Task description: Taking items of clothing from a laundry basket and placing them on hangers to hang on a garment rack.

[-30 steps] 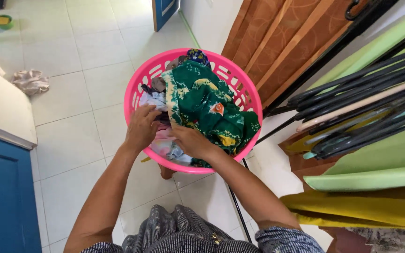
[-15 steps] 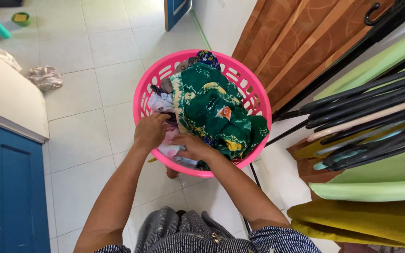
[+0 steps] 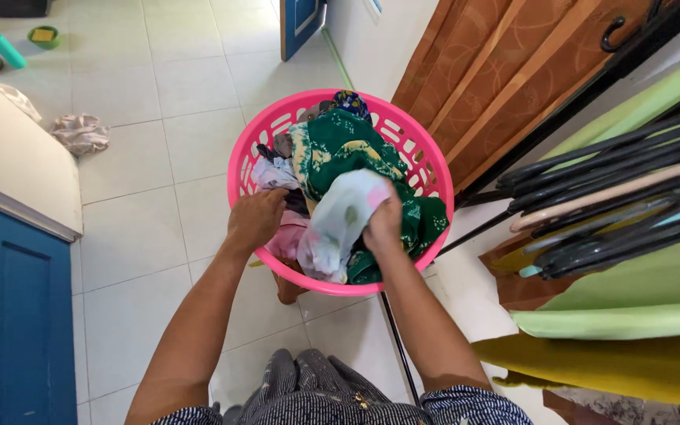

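Right hand [image 3: 384, 224]: fingers closed on a pale printed cloth [image 3: 338, 224], holding it up over the basket's near half.
Left hand [image 3: 255, 220]: curled into the clothes at the basket's near-left rim; what it holds cannot be told.
Basket [image 3: 239, 161]: round pink laundry basket on the white tile floor [image 3: 135, 197], heaped with a green patterned garment [image 3: 348, 149].
Right edge: black rack bars [image 3: 607, 181] and a wooden door [image 3: 497, 71] stand close beside the rim.
Left edge: open tiles reach to a blue cabinet [image 3: 9, 315]; a crumpled rag [image 3: 80, 132] lies well apart.
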